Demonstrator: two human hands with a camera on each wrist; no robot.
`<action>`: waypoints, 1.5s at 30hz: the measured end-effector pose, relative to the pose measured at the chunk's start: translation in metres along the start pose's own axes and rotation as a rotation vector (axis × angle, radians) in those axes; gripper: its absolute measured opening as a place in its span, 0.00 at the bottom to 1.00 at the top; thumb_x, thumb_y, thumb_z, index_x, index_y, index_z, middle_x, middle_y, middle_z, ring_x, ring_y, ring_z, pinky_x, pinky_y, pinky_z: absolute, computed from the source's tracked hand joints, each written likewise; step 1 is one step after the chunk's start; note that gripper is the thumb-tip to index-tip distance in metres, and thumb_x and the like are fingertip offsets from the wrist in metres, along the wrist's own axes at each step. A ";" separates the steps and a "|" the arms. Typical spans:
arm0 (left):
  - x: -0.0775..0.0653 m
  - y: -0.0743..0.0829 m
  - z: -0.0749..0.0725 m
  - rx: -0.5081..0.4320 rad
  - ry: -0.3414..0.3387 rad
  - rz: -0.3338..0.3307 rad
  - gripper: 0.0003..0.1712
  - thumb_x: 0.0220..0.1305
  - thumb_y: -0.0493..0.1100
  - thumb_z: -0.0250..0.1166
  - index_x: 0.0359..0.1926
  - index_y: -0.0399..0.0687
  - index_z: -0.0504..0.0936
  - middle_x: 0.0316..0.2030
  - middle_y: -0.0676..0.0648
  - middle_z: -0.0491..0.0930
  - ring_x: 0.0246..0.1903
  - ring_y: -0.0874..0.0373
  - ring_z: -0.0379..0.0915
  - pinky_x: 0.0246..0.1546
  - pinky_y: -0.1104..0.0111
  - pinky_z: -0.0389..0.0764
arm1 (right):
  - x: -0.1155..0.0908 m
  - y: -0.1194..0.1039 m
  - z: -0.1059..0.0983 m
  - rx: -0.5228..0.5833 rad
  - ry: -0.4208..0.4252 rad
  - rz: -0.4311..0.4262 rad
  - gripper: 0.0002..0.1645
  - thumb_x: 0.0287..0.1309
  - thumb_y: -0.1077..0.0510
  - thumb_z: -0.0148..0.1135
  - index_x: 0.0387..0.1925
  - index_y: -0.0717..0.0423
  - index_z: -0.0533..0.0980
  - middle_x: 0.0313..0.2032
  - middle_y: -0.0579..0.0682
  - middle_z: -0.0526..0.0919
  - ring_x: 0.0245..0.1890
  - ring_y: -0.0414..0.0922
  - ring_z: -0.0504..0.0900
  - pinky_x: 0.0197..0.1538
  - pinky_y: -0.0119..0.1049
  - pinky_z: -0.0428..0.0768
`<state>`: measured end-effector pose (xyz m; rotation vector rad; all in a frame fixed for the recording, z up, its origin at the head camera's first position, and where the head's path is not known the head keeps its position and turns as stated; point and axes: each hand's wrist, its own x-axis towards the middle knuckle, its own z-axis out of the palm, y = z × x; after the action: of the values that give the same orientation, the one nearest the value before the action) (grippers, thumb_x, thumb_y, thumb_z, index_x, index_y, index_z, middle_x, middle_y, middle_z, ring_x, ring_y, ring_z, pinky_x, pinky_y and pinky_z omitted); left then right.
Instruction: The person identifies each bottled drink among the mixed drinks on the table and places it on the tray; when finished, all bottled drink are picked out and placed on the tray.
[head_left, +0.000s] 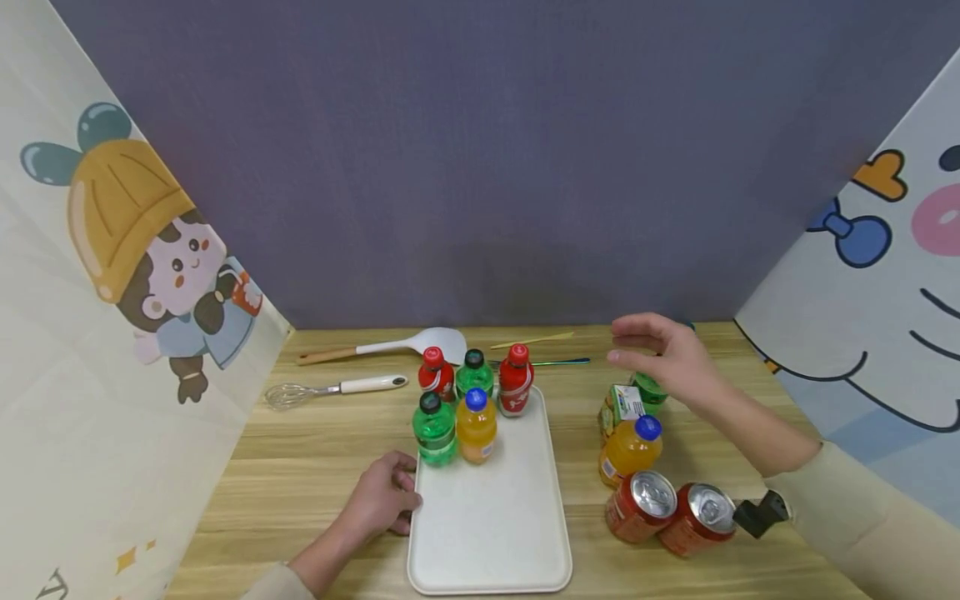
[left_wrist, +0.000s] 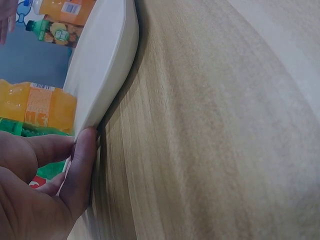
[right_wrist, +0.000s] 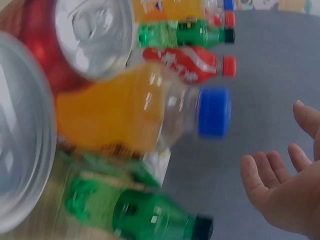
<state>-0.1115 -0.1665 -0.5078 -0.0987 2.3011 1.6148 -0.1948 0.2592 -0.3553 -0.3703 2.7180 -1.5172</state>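
My left hand [head_left: 382,494] pinches the left rim of a white tray [head_left: 495,533] between thumb and fingers, as the left wrist view shows. Grouped at the tray's far end are a green soda bottle [head_left: 435,437], an orange drink bottle [head_left: 476,433], another green bottle [head_left: 474,377] and two red bottles [head_left: 515,383]. Above the drinks on the right hovers my right hand [head_left: 667,354], fingers apart and holding nothing. Beneath it stand a green bottle [head_left: 649,392], partly hidden, and a small drink carton [head_left: 622,406]. An orange drink bottle [head_left: 630,454] is nearer me.
Two red cans [head_left: 641,506] stand at the front right. Left of the tray lies a whisk [head_left: 337,389]. Behind are a white spatula [head_left: 420,342], a yellow utensil [head_left: 532,340] and a thin multicoloured utensil [head_left: 558,362]. A dark partition [head_left: 495,183] closes the back.
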 end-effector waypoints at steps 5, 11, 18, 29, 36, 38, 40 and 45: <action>0.000 0.000 -0.001 0.000 0.006 0.000 0.33 0.50 0.23 0.68 0.60 0.25 0.70 0.35 0.39 0.76 0.22 0.53 0.79 0.17 0.56 0.90 | -0.005 0.016 -0.020 -0.054 0.077 0.055 0.32 0.66 0.46 0.68 0.65 0.55 0.72 0.61 0.53 0.77 0.58 0.43 0.77 0.48 0.17 0.81; 0.000 0.001 -0.001 0.003 0.008 -0.005 0.33 0.51 0.23 0.68 0.60 0.25 0.70 0.35 0.39 0.75 0.22 0.53 0.79 0.17 0.56 0.90 | -0.009 0.032 -0.034 -0.137 0.110 0.137 0.41 0.65 0.39 0.67 0.69 0.59 0.67 0.66 0.59 0.72 0.67 0.60 0.70 0.59 0.40 0.81; 0.000 0.001 0.000 0.002 0.011 -0.001 0.33 0.51 0.23 0.68 0.60 0.25 0.70 0.35 0.39 0.75 0.22 0.53 0.79 0.17 0.56 0.90 | -0.013 0.055 -0.041 -0.137 0.117 0.166 0.47 0.65 0.38 0.66 0.72 0.62 0.63 0.69 0.65 0.69 0.68 0.66 0.67 0.64 0.63 0.77; 0.000 0.001 0.001 0.000 0.009 -0.007 0.33 0.51 0.23 0.68 0.60 0.26 0.70 0.35 0.40 0.75 0.22 0.53 0.79 0.17 0.57 0.90 | -0.017 0.087 -0.032 -0.104 0.091 0.221 0.51 0.64 0.41 0.68 0.75 0.64 0.58 0.70 0.68 0.66 0.68 0.68 0.67 0.56 0.36 0.82; 0.000 0.001 0.000 0.003 0.007 -0.012 0.33 0.52 0.24 0.69 0.60 0.26 0.70 0.35 0.40 0.75 0.22 0.53 0.79 0.18 0.57 0.90 | -0.014 0.094 -0.030 -0.084 0.060 0.220 0.48 0.65 0.43 0.69 0.74 0.65 0.60 0.69 0.70 0.67 0.69 0.69 0.66 0.61 0.46 0.82; 0.000 0.001 0.000 0.005 0.008 -0.013 0.33 0.51 0.24 0.69 0.60 0.26 0.70 0.35 0.39 0.76 0.22 0.53 0.79 0.18 0.57 0.90 | -0.014 0.094 -0.029 -0.091 0.051 0.225 0.49 0.64 0.42 0.69 0.74 0.66 0.61 0.69 0.70 0.68 0.69 0.69 0.67 0.64 0.58 0.79; 0.000 0.001 0.000 0.006 0.008 -0.013 0.33 0.51 0.23 0.69 0.61 0.26 0.70 0.35 0.39 0.76 0.22 0.53 0.79 0.18 0.57 0.90 | -0.014 0.095 -0.029 -0.102 0.043 0.231 0.49 0.64 0.41 0.69 0.74 0.66 0.61 0.68 0.70 0.69 0.68 0.69 0.68 0.63 0.56 0.80; 0.000 0.000 0.001 0.004 0.007 -0.015 0.33 0.51 0.23 0.69 0.60 0.27 0.70 0.35 0.40 0.75 0.21 0.53 0.79 0.17 0.57 0.90 | -0.014 0.098 -0.027 -0.101 0.030 0.247 0.51 0.66 0.41 0.67 0.75 0.68 0.59 0.68 0.71 0.69 0.66 0.69 0.71 0.62 0.54 0.81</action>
<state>-0.1117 -0.1655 -0.5082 -0.1209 2.3031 1.6044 -0.2042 0.3337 -0.4244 -0.0105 2.7457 -1.3365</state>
